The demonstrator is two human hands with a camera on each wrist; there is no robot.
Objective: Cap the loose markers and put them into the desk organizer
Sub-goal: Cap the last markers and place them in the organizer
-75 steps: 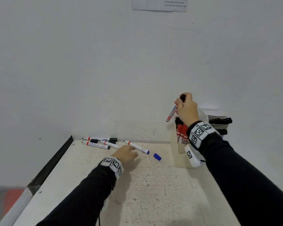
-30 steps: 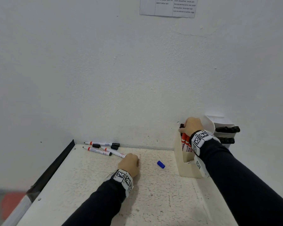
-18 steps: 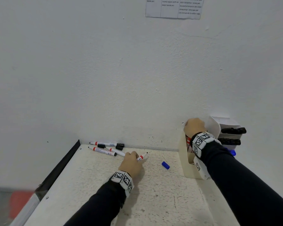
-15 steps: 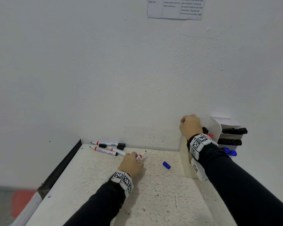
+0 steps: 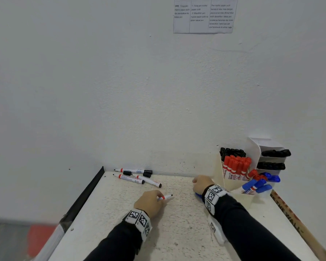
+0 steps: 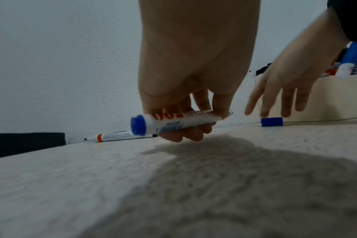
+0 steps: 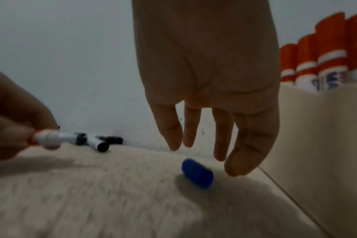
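My left hand [image 6: 185, 103] grips the uncapped blue marker [image 6: 173, 123] just off the table [image 5: 177, 232], tip aimed right to meet its blue cap [image 7: 197, 174], over which my right hand [image 7: 206, 96] hangs, fingers spread, holding nothing, beside the desk organizer [image 5: 233, 182].

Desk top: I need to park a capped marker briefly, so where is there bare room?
Free: the near desk in front of the left hand. Crowded: the loose markers by the wall and the organizer corner, where the right hand hovers over the blue cap.
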